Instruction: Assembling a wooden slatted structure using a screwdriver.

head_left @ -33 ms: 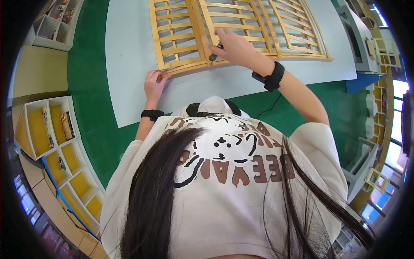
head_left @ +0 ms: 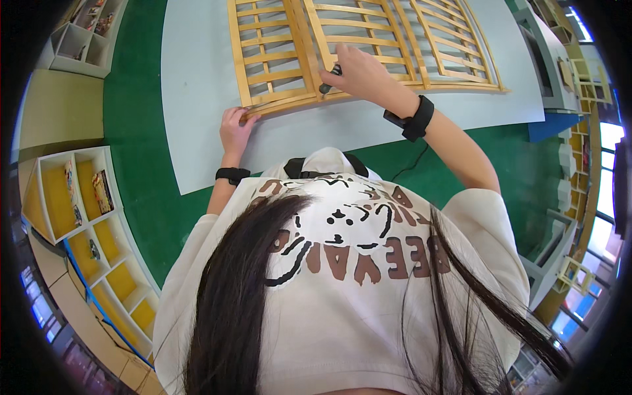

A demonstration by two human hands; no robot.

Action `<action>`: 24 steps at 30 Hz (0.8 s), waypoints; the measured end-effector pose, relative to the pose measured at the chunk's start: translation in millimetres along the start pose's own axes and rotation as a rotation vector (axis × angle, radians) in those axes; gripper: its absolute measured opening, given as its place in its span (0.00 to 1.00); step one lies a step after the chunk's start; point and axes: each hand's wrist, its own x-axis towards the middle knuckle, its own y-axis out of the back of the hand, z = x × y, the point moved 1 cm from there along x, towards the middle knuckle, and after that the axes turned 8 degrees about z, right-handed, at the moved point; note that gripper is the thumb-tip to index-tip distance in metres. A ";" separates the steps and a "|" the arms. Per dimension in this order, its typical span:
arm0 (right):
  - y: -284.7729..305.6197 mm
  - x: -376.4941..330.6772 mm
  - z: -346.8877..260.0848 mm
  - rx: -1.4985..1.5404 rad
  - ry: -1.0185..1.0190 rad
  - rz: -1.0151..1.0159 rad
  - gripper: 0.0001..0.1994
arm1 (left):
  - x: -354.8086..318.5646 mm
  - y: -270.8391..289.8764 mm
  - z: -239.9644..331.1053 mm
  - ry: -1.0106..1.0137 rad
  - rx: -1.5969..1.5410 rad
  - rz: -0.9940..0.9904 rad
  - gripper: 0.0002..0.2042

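Note:
A slatted frame of light wood (head_left: 308, 46) lies on a pale sheet in front of me. My left hand (head_left: 236, 130) grips its near left corner, thumb and fingers closed on the end of the front rail. Farther right, my right hand (head_left: 357, 74) is closed around the dark handle of a screwdriver (head_left: 329, 78). The tool stands tilted at the joint where a crosswise bar meets the front rail. Its tip is too small to make out clearly. Black bands are on both my wrists.
The pale sheet (head_left: 197, 85) covers part of the green floor (head_left: 131, 99). A white shelf unit with yellow backs (head_left: 108, 230) stands at left. On the right are a grey cabinet (head_left: 550, 59) and a blue object (head_left: 553, 127). A thin dark cord (head_left: 411, 164) crosses the floor.
My right hand has turned slightly on the screwdriver, showing more of the handle, and its forearm has shifted a little left. My left hand and the wooden frame stay in place.

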 end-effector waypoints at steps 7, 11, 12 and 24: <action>10.9 5.5 -6.4 0.007 -0.147 -0.163 0.26 | 3.2 0.1 -1.4 0.009 0.037 -0.042 0.13; 16.7 7.2 -6.5 0.084 -0.140 -0.234 0.24 | 4.5 0.4 -2.1 0.060 0.051 -0.089 0.13; 17.3 7.2 -5.9 0.158 -0.197 -0.304 0.22 | 4.6 0.7 -1.5 0.056 0.044 -0.082 0.13; 8.3 9.1 -2.3 0.178 -0.014 -0.343 0.16 | 0.4 -3.7 0.6 0.067 0.005 -0.091 0.18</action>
